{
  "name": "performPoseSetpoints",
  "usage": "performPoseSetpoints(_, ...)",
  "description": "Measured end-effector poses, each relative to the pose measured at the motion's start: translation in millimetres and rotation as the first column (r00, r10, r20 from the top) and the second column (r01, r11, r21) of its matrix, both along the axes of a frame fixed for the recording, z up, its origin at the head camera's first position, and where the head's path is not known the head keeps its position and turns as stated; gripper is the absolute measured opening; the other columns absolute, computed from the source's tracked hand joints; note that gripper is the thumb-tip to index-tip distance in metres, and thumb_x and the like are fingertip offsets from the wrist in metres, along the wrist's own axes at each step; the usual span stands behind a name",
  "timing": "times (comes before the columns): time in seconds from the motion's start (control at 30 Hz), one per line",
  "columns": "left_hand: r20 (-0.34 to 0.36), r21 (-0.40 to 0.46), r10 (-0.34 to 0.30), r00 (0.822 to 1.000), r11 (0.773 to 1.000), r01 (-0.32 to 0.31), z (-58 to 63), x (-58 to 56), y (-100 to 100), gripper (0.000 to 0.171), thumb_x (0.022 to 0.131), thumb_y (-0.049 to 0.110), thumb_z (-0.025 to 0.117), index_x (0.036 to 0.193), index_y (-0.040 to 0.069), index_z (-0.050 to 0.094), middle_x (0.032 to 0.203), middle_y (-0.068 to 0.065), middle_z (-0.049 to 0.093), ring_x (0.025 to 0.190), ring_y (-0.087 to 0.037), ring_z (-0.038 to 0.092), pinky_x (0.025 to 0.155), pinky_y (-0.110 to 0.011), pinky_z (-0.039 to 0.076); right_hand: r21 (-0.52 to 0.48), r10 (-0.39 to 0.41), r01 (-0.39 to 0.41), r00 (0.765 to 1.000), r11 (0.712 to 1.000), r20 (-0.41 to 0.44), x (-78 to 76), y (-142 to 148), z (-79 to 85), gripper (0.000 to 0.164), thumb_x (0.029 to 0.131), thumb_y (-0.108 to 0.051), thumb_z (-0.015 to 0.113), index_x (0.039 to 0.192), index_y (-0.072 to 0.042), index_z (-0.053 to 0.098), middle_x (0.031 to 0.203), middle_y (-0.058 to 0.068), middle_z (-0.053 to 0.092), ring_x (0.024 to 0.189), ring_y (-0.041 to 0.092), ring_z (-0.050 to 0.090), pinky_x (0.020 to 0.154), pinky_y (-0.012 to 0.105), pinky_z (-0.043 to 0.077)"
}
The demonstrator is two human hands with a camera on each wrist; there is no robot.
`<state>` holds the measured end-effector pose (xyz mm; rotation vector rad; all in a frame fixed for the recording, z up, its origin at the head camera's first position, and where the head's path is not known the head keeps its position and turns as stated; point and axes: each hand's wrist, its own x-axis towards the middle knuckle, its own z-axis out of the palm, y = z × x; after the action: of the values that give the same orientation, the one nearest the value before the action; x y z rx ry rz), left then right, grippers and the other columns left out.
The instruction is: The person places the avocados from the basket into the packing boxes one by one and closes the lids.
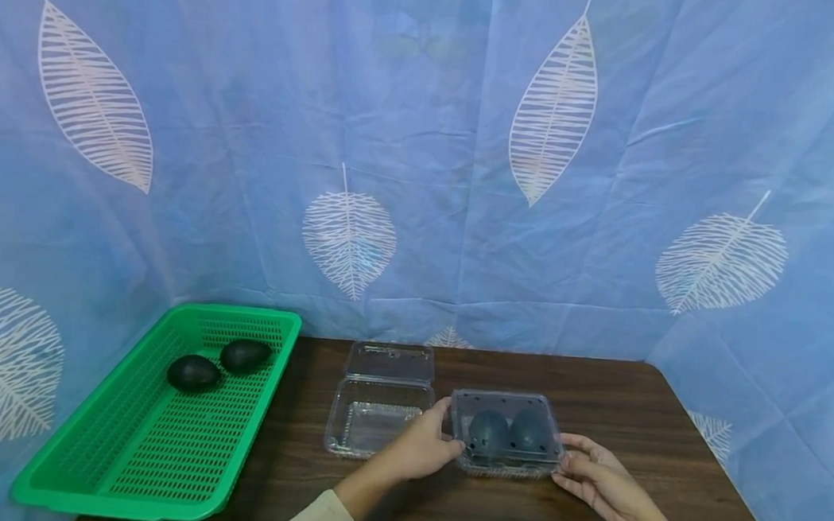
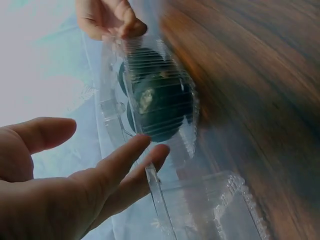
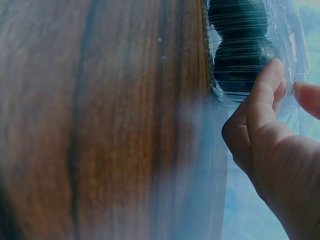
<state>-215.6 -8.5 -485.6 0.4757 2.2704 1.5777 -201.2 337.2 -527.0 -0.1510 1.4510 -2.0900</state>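
Observation:
A closed clear plastic clamshell box (image 1: pixel 505 433) with two dark avocados (image 2: pixel 159 107) inside stands on the table before me. At its right end my right hand (image 1: pixel 600 480) pinches the edge, thumb at the rim and fingers along the side. My left hand (image 1: pixel 416 445) is at the left end, thumb and fingers spread apart, fingertips right at the box's side. Left of it, partly behind the left hand, lies a second clamshell box (image 1: pixel 349 440), its lid (image 1: pixel 391 362) folded back and nothing inside.
A green plastic basket (image 1: pixel 235 472) stands at the left of the brown wooden table (image 1: pixel 610 392). Two dark avocados (image 1: pixel 193 373) lie near its far end. A blue curtain (image 1: pixel 434 214) with white leaf prints hangs behind the table and along both sides.

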Motion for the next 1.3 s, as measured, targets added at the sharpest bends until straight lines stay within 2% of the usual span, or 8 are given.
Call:
performPoseSetpoints(0.13,0.009,-0.043,-0.006,1.0,0.999,0.006,0.2,0.0,3.8,0.08,0.095,0.006,0.068,0.157,-0.015,0.022,0.153,-0.037,0.042,0.122,-0.038,0.063,0.096,-0.047,0.053,-0.013,-0.003,0.003,1.0,1.0,-0.003,0.5,0.1,-0.5,0.026,0.11,-0.005,0.043,0.131,-0.02,0.049,0.103,-0.004,0.061,0.097,0.008,0.064,0.102,0.033,0.055)
performPoseSetpoints(0.33,-0.024,-0.127,-0.008,1.0,0.992,0.005,-0.9,-0.3,10.0,0.081,0.094,0.004,0.068,0.156,-0.017,0.021,0.157,-0.036,0.037,0.147,-0.047,0.038,0.115,-0.058,0.04,-0.018,-0.002,0.001,1.0,1.0,-0.009,0.2,-1.0,0.9,0.027,0.11,-0.004,0.042,0.131,-0.019,0.049,0.103,-0.003,0.061,0.097,0.009,0.065,0.101,0.033,0.056)
performPoseSetpoints(0.53,-0.035,-0.232,-0.011,0.999,0.973,0.002,-2.0,2.8,16.3,0.08,0.096,0.007,0.067,0.16,-0.01,0.022,0.161,-0.037,0.028,0.153,-0.047,0.025,0.119,-0.061,0.032,0.0,0.006,-0.006,1.0,1.0,0.0,-0.6,-1.0,1.5,0.026,0.111,-0.006,0.042,0.133,-0.018,0.046,0.103,-0.003,0.061,0.096,0.009,0.064,0.101,0.033,0.055)
performPoseSetpoints(0.73,0.025,-0.129,0.056,0.998,0.99,-0.052,-10.8,7.3,21.1,0.093,0.091,-0.006,0.065,0.163,-0.007,0.006,0.164,-0.039,0.015,0.155,-0.05,0.014,0.113,-0.061,0.036,0.015,0.014,-0.014,1.0,1.0,-0.003,-0.5,-0.8,0.2,0.026,0.111,-0.006,0.042,0.132,-0.019,0.046,0.102,-0.004,0.061,0.095,0.008,0.064,0.1,0.032,0.056)
performPoseSetpoints(0.83,0.008,-0.095,0.094,0.996,0.991,-0.092,-15.0,7.0,22.8,0.098,0.085,-0.009,0.065,0.162,-0.009,0.004,0.161,-0.039,0.024,0.156,-0.05,0.012,0.119,-0.062,0.03,0.026,0.009,-0.009,1.0,1.0,-0.004,-0.8,-1.1,0.8,0.026,0.11,-0.006,0.043,0.133,-0.019,0.046,0.102,-0.004,0.061,0.095,0.008,0.064,0.099,0.031,0.056)
performPoseSetpoints(0.97,-0.033,-0.082,0.131,0.991,0.988,-0.133,-19.1,6.6,25.0,0.099,0.079,-0.01,0.067,0.159,-0.014,0.01,0.145,-0.035,0.049,0.146,-0.049,0.036,0.116,-0.06,0.036,0.033,0.001,-0.001,1.0,0.999,0.006,-1.4,-1.2,1.4,0.026,0.11,-0.006,0.044,0.133,-0.018,0.045,0.102,-0.003,0.06,0.095,0.008,0.064,0.099,0.031,0.056)
performPoseSetpoints(1.07,-0.077,-0.077,0.147,0.986,0.985,-0.153,-21.0,6.1,26.1,0.095,0.076,-0.011,0.069,0.156,-0.018,0.018,0.125,-0.024,0.059,0.122,-0.039,0.056,0.102,-0.053,0.048,0.038,-0.005,0.004,1.0,0.999,0.016,-2.0,-0.6,1.2,0.026,0.11,-0.006,0.045,0.133,-0.018,0.045,0.103,-0.002,0.06,0.095,0.009,0.064,0.098,0.032,0.056)
performPoseSetpoints(1.3,-0.114,-0.076,0.169,0.979,0.981,-0.179,-23.6,5.3,27.3,0.09,0.072,-0.013,0.071,0.153,-0.017,0.03,0.109,-0.012,0.058,0.096,-0.023,0.056,0.081,-0.037,0.051,0.044,0.019,-0.02,1.0,0.999,0.012,-3.2,0.9,2.3,0.027,0.11,-0.005,0.044,0.134,-0.016,0.043,0.102,-0.002,0.061,0.096,0.01,0.064,0.099,0.032,0.056)
